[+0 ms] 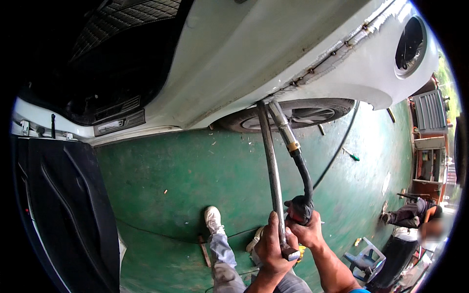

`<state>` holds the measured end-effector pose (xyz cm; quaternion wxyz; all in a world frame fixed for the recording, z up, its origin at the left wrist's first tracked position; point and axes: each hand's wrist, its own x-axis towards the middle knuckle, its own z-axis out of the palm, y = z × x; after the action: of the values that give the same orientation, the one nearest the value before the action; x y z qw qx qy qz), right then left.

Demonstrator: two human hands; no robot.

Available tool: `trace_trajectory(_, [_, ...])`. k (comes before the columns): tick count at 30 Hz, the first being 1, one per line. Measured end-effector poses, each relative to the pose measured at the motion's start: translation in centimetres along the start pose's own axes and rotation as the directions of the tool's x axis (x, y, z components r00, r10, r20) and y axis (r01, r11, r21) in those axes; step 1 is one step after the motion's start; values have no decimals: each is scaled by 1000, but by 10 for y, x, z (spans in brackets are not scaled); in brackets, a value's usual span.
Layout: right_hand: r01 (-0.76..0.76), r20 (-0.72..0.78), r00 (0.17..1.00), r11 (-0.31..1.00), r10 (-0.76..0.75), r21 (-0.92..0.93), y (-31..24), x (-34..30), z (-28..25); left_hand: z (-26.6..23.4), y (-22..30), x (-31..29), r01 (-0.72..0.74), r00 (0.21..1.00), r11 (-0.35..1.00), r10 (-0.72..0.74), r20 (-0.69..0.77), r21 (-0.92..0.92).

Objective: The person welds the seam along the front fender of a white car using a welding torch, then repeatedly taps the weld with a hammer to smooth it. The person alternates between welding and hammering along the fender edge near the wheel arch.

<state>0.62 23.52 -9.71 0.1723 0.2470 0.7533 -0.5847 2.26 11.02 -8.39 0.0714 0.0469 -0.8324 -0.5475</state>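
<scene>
Between the closed fingers of the left hand [271,248] stands a long metal bar [271,166]; just beside them, the right hand [307,230] grips a torch handle [299,209], both tips reaching up to the white car's sill [273,73].

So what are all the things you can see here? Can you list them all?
Car: one, white, across the top, door open at left.
Wheel: one, black tyre, under the car body.
Metal bar: one, grey, running from the hands up to the car's lower edge.
Hose tool: one, metal nozzle with black hose, beside the bar.
Floor: green, scuffed.
Screwdriver: one, green handle, on the floor at right.
Plastic chair: one, pale, lower right.
Seated person: one, dark clothes, far right.
Shoe: one, white, on the person's own foot.
Left hand: grips the bar.
Right hand: grips the hose tool.
</scene>
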Motion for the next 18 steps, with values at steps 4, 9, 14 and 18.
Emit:
trace_trajectory(4, [-12,2,1000,999,12,37,4,-1,-8,15,-1,-2,-41,992,999,39,-118,-14])
trace_trajectory(9, [-135,27,991,991,134,8,-8,-3,-13,15,-16,-9,16,992,999,-22,-124,-45])
trace_trajectory(14, [-115,28,993,991,113,66,3,-3,-14,6,-8,-11,261,958,925,-282,-40,-277])
trace_trajectory(18, [-93,-2,996,988,94,125,4,-7,-18,2,-9,-13,362,916,838,-401,-12,-408])
